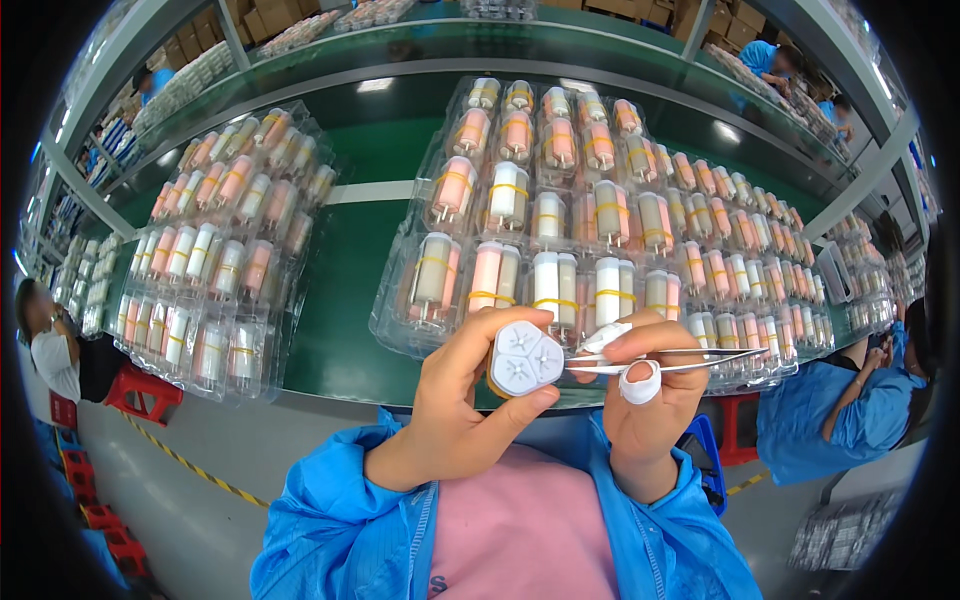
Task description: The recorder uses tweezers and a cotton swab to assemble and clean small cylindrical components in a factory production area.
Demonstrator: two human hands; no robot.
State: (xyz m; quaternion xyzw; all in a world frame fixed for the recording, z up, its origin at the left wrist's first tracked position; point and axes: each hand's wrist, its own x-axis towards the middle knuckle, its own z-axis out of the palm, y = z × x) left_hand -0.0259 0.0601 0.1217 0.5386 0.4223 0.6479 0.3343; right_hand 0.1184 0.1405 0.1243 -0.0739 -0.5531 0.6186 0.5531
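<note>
My left hand (455, 405) is closed round a bundle of tubes (526, 358), tilted so that its pale grey, three-lobed end faces up, with a star-like mark in each lobe. A yellowish band shows at its lower edge. Metal tweezers (715, 358) lie pinched in my right hand (655, 405), one end close to the bundle's right side; I cannot tell if they touch. White wrapping (640, 383) covers some of the right fingertips. Just beyond both hands, similar banded bundles (491, 277) in pink, white and grey stand in clear plastic trays (400, 300).
More filled trays (205, 270) are stacked at the left of the green bench (340, 300). A metal rail (885, 170) rises at the right. A co-worker in blue (840, 410) sits to my right, near a red stool (738, 430). Another person (52, 350) is at the far left.
</note>
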